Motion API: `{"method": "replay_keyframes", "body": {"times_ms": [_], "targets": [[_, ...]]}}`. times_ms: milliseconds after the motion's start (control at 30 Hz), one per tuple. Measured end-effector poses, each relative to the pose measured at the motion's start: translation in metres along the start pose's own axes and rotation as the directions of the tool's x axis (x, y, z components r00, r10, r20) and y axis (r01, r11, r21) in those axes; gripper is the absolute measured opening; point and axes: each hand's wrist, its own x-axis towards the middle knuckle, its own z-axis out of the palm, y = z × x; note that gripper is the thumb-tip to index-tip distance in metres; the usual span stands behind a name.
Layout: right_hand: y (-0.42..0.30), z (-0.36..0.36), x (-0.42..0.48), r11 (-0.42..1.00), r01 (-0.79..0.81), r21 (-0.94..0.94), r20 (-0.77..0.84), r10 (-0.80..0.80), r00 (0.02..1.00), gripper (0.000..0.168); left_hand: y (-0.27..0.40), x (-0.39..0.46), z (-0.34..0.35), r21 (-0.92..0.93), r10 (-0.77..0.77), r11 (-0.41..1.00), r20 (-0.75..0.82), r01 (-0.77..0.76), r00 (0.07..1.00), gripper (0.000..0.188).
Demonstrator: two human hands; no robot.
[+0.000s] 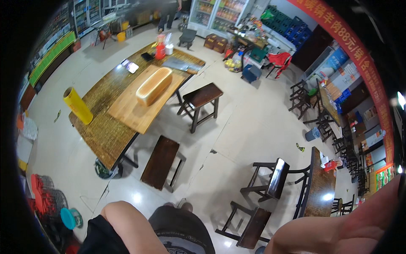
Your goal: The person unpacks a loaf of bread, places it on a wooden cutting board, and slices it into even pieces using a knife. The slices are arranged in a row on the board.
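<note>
My left hand is out of view; only that bent arm shows at the bottom. My right arm reaches up at the lower right, with what looks like the wrist and base of my right hand (377,206) close to the camera and its fingers hidden. Before me, a long loaf of bread (154,86) lies on a wooden cutting board (127,109) on a brown table (104,139). A broad-bladed cleaver (176,63) lies beyond the loaf. A yellow roll of film (78,105) stands at the table's left, and a lit phone (130,66) lies behind the board.
A red bottle (160,47), a white bottle (169,47) and a dark phone-like object (147,57) are at the table's far end. Wooden stools (203,95) and a bench (161,162) stand beside it. Another table (322,187) is at right. A person (168,14) stands near the fridges.
</note>
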Motion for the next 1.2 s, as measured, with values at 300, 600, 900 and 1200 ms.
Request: {"method": "replay_keyframes", "body": {"times_ms": [300,600,900,1200], "targets": [[0.007,-0.034,0.022,0.978,-0.114,-0.173,-0.142,0.090,0.986,0.045,0.016,0.060,-0.002,0.161,-0.001,0.987,0.142,-0.023,0.990,0.005],[0.050,0.000,0.062,0.963,-0.253,-0.091,-0.135,0.240,0.961,0.042,0.065,0.128,-0.025,0.666,-0.082,0.746,0.108,-0.011,0.991,0.007],[0.150,-0.017,0.057,0.967,-0.236,-0.092,-0.005,0.236,0.972,0.039,-0.017,0.181,-0.077,0.891,-0.064,0.454,0.004,0.026,0.998,0.010],[0.259,-0.014,0.072,0.985,-0.168,-0.025,0.064,0.170,0.983,0.037,-0.040,0.230,-0.110,0.973,-0.038,0.154,-0.169,0.173,0.985,0.014]]}}
